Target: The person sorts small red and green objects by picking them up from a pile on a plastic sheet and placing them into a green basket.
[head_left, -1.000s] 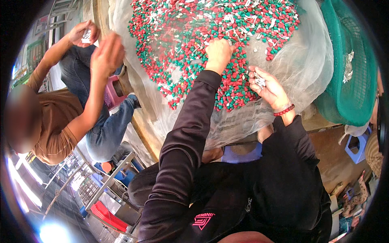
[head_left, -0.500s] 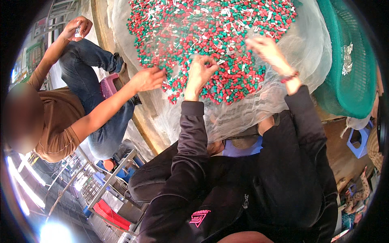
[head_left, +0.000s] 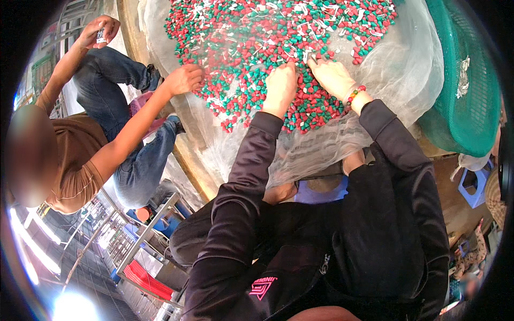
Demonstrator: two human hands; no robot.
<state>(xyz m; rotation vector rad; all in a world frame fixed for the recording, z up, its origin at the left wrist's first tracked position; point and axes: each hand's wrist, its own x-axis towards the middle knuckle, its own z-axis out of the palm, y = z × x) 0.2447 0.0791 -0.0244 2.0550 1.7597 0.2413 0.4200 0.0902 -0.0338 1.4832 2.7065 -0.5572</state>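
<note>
We saw the left hand [head_left: 281, 86] curled with its back up over the near part of the red and green cone-shaped pieces [head_left: 251, 53]; its fingertips were hidden, so we could not tell whether it gripped anything. Just right of it, the right hand [head_left: 333, 79] had its fingers bent down at the pieces, palm hidden, its hold equally unclear to us. The pieces lay spread on a translucent sheet [head_left: 415, 64], their far side cut off. At left, a co-worker's hand [head_left: 101, 28] held a whitish object [head_left: 100, 36], too small to identify.
</note>
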